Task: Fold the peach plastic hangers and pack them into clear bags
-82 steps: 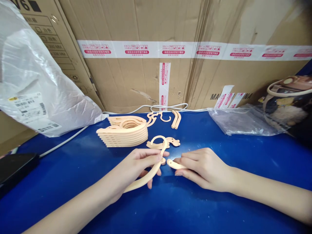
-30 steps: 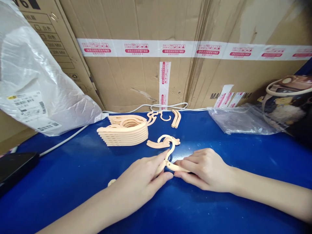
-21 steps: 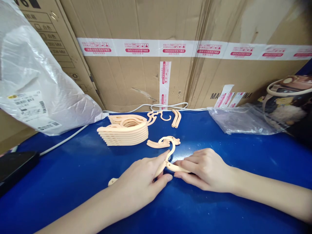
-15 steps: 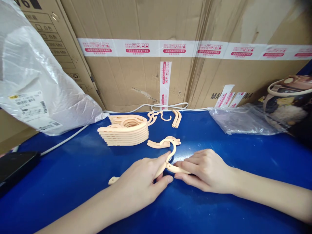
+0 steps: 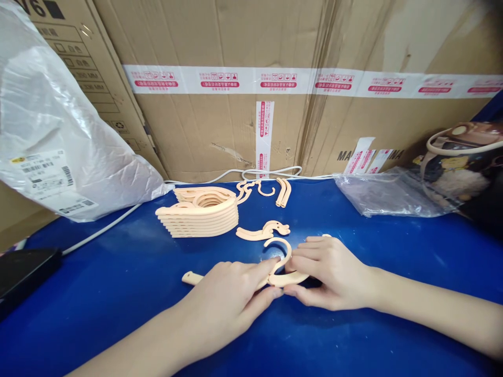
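Pressing down: two hands (image 5: 275, 285), one hanger (image 5: 280, 250), eight stacked hangers (image 5: 200, 214)

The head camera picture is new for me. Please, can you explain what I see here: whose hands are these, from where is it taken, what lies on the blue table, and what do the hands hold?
There is no machine here. A person wears one camera on the head, and it looks forward and down, so both bare hands are that person's own.

The left hand and the right hand meet over a peach plastic hanger lying on the blue table. The fingers of both hands press on it; its hook curves up between them, and one end sticks out left of the left hand.

Behind the hands lie loose hanger pieces and a neat stack of finished hangers. Further back are more small pieces, a white cable and big cardboard boxes. A white plastic bag sits at the left, a clear bag at the right.
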`<action>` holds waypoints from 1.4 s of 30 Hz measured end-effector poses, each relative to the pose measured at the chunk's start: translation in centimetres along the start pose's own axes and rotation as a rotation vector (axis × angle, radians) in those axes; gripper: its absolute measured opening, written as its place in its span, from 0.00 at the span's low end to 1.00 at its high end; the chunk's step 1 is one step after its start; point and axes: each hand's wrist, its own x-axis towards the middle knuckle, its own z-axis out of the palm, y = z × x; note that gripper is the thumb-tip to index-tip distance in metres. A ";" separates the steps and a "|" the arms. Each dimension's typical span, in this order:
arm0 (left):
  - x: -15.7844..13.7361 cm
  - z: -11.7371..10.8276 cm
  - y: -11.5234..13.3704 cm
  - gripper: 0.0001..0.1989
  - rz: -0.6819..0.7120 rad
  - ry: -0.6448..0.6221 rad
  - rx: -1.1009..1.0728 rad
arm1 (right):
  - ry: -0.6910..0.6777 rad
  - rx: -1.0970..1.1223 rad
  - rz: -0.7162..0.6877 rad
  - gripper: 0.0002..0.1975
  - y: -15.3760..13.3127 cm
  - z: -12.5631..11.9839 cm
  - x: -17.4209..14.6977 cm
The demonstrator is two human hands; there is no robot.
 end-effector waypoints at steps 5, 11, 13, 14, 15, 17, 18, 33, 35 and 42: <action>0.0 -0.2 0.0 0.19 0.017 -0.003 0.073 | 0.149 -0.022 0.045 0.12 -0.1 0.0 0.0; 0.0 -0.3 0.1 0.17 0.036 0.068 0.145 | 0.316 -0.161 0.009 0.12 0.2 -0.2 0.1; 0.0 -0.3 0.1 0.17 0.047 0.088 0.161 | 0.319 -0.177 -0.006 0.11 0.2 -0.3 0.1; 0.0 -0.2 0.1 0.17 0.055 0.096 0.170 | 0.304 -0.171 -0.014 0.11 0.2 -0.3 0.1; 0.0 -0.2 0.0 0.16 0.065 0.102 0.179 | 0.281 -0.156 -0.022 0.11 0.2 -0.4 0.1; 0.0 -0.1 -0.1 0.15 0.089 0.110 0.193 | 0.233 -0.110 -0.016 0.11 0.2 -0.5 0.2; 0.0 0.0 -0.2 0.15 0.102 0.112 0.202 | 0.216 -0.081 -0.001 0.11 0.2 -0.5 0.1; 0.2 0.3 -0.6 0.09 0.147 0.265 0.398 | 0.330 0.334 0.581 0.04 2.2 0.2 0.4; 0.4 0.3 -0.8 0.08 0.153 0.277 0.363 | 0.326 0.342 0.616 0.06 2.7 0.5 0.3; 0.8 0.1 -1.3 0.14 0.187 0.217 0.316 | 0.344 0.465 0.629 0.10 3.9 1.1 0.1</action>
